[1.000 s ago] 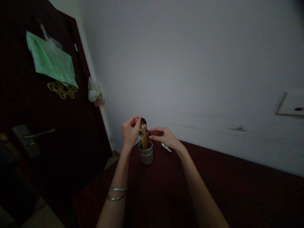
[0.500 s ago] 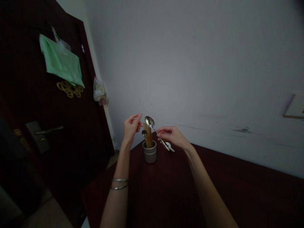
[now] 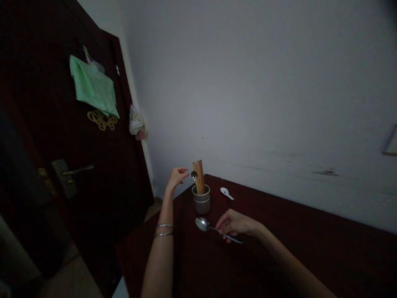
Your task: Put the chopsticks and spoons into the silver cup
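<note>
My right hand (image 3: 234, 223) is closed on the handle of a metal spoon (image 3: 203, 224), held low over the dark red table (image 3: 279, 248) with its bowl pointing left. My left hand (image 3: 176, 176) hovers raised beside a grey utensil cup (image 3: 201, 200), fingers loosely curled and holding nothing. The cup stands near the table's far left corner and contains wooden chopsticks (image 3: 198, 177) and a small spoon (image 3: 194, 175). A white ceramic spoon (image 3: 226, 193) lies on the table behind the cup, to its right.
A dark wooden door (image 3: 56, 157) with a lever handle (image 3: 76, 170) stands at the left, with a green bag (image 3: 93, 85) and a yellow ornament (image 3: 102, 120) hanging on it. A grey wall (image 3: 248, 91) runs behind the table.
My right hand has drawn the metal spoon out of the cup and brought it down and forward toward the table. My left hand let go and stayed near the cup.
</note>
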Tool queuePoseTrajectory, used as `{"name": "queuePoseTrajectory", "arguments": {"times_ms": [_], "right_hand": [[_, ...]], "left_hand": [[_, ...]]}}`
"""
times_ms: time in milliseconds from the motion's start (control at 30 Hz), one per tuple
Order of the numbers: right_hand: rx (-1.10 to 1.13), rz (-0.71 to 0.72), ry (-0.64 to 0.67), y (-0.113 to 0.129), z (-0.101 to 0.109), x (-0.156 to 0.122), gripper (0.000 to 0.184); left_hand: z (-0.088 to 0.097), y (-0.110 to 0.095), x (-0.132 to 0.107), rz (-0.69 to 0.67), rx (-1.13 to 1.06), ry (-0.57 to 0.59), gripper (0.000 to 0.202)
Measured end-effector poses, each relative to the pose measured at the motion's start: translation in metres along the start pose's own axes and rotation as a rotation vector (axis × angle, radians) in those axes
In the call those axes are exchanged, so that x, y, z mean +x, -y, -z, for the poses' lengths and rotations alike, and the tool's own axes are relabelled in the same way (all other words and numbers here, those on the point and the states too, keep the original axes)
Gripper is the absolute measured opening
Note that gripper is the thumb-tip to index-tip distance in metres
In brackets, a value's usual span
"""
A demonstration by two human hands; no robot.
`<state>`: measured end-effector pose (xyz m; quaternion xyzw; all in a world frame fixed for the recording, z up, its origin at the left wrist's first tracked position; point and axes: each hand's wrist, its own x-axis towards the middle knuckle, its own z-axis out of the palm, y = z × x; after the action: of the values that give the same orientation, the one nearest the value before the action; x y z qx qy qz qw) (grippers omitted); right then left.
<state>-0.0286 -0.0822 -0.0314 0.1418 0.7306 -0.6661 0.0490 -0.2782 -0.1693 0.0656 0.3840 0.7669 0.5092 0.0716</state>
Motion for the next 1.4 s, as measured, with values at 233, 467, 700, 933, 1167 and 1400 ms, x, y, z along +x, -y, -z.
{"name": "queuePoseTrajectory", "arguments": {"times_ms": [233,467,700,933,1167,1400], "right_hand": [[0.011,-0.026,0.009,-0.005,-0.007,0.006,0.013],[-0.111,-0.026,-0.008,-0.009,-0.008,0.013,0.017],[-0.273,0.017,-0.097,-0.013,-0.014,0.022,0.017],[-0.699,0.242,-0.275,-0.006,-0.024,0.018,0.016],[-0.731,0.260,-0.319,-0.008,-0.024,0.016,0.019],[-0.751,0.269,-0.341,-0.010,-0.023,0.018,0.017]], "left_hand": [[-0.011,0.000,-0.002,-0.079,0.020,0.097,0.032],[-0.025,0.005,0.002,-0.099,-0.021,0.006,0.022],[-0.030,0.010,0.005,-0.125,-0.005,-0.086,0.019],[-0.033,0.015,0.009,-0.188,0.027,-0.102,0.022],[-0.032,0.012,0.012,-0.246,0.056,-0.166,0.022],[-0.027,0.006,0.011,-0.316,0.038,-0.257,0.023]]}}
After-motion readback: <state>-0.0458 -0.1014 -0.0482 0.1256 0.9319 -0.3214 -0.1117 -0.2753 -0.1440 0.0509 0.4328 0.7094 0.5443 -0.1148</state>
